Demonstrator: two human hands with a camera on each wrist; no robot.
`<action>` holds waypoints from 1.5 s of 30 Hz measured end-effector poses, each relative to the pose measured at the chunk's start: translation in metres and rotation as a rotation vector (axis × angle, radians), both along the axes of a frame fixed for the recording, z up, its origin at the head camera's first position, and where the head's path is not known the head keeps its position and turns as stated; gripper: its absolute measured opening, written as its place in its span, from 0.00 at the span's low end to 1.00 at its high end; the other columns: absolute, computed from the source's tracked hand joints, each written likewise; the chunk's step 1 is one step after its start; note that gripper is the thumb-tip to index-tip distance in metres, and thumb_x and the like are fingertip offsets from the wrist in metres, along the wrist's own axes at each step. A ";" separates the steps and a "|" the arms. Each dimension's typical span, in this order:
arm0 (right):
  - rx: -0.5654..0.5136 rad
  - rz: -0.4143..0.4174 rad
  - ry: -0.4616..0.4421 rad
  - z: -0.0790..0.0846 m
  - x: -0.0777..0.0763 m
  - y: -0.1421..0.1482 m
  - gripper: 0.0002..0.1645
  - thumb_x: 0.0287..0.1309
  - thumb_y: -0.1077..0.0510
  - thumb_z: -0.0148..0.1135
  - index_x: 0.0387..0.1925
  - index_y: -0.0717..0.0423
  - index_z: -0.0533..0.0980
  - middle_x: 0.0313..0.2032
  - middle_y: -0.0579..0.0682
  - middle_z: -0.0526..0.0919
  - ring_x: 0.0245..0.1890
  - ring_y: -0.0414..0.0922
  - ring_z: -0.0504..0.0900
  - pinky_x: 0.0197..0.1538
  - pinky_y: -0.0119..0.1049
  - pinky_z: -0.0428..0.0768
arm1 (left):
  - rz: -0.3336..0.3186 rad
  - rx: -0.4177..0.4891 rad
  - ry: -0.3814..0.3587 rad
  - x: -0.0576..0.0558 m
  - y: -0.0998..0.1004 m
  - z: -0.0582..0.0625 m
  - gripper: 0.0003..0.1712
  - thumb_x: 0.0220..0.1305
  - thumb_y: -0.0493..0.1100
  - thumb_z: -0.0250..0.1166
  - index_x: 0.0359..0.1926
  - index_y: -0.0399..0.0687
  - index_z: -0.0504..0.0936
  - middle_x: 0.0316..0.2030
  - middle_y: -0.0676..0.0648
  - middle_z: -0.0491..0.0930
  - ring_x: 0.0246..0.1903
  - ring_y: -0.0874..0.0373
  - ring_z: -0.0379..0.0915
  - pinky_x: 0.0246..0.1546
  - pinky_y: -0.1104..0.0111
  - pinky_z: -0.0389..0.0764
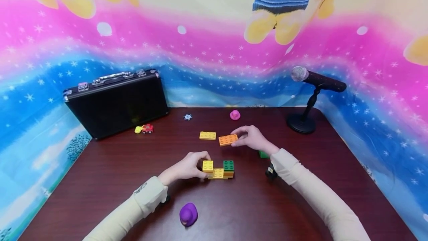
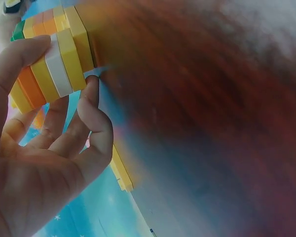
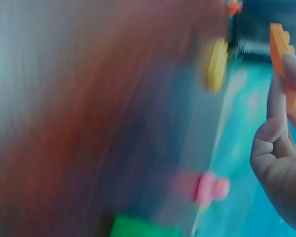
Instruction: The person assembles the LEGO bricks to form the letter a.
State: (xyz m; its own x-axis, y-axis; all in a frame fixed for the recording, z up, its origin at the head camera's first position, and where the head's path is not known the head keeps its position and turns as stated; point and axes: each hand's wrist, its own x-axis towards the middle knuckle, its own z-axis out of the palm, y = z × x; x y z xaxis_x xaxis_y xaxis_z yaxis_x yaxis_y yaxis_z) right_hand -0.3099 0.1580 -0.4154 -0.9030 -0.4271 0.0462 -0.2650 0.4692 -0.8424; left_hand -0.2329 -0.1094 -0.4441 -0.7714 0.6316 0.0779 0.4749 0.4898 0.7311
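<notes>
My left hand (image 1: 188,166) grips the left side of a small built stack of toy building bricks (image 1: 218,173). Its left tower has a yellow top, its right one a green top, with a lower yellow part between them. From the left wrist view, the stack (image 2: 59,64) shows yellow, white and orange layers between thumb and fingers. Beyond the stack, my right hand (image 1: 252,138) pinches an orange brick (image 1: 227,140) by its right end. That orange brick (image 3: 277,49) stands on edge in the right wrist view. A flat yellow brick (image 1: 207,135) lies just left of it.
A green brick (image 1: 263,154) lies partly hidden by the right forearm. A purple rubber duck (image 1: 188,214) is near the front, a pink one (image 1: 235,115) at the back. Behind stand a black case (image 1: 117,103), toy car (image 1: 145,129), poker chip (image 1: 188,116) and microphone on a stand (image 1: 317,81).
</notes>
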 end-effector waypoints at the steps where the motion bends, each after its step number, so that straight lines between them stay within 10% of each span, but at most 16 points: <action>1: -0.023 -0.004 -0.006 0.001 0.006 -0.002 0.25 0.37 0.54 0.74 0.42 0.54 0.79 0.39 0.53 0.78 0.31 0.43 0.82 0.36 0.35 0.79 | 0.002 -0.008 0.012 0.000 0.000 0.000 0.19 0.45 0.40 0.71 0.36 0.55 0.71 0.28 0.56 0.76 0.22 0.64 0.77 0.30 0.71 0.77; 15: -0.080 0.053 0.083 0.001 0.076 -0.023 0.22 0.40 0.57 0.73 0.41 0.55 0.79 0.34 0.52 0.76 0.28 0.43 0.80 0.32 0.32 0.77 | -0.008 0.046 -0.026 -0.003 0.002 -0.002 0.20 0.43 0.38 0.72 0.37 0.51 0.72 0.33 0.51 0.79 0.25 0.62 0.78 0.26 0.72 0.79; 26: -0.049 -0.014 0.252 -0.020 0.081 -0.028 0.21 0.34 0.46 0.75 0.36 0.42 0.81 0.31 0.38 0.76 0.32 0.42 0.75 0.35 0.33 0.76 | -0.012 0.049 -0.045 -0.003 0.002 0.000 0.20 0.44 0.38 0.72 0.38 0.49 0.72 0.32 0.51 0.79 0.24 0.60 0.79 0.25 0.72 0.78; 45: 0.033 -0.029 0.260 -0.025 0.084 -0.026 0.20 0.35 0.42 0.73 0.36 0.38 0.80 0.31 0.33 0.75 0.34 0.35 0.72 0.37 0.33 0.74 | -0.013 0.057 -0.036 -0.003 0.001 0.000 0.20 0.43 0.37 0.72 0.37 0.49 0.72 0.32 0.51 0.80 0.24 0.60 0.79 0.26 0.72 0.78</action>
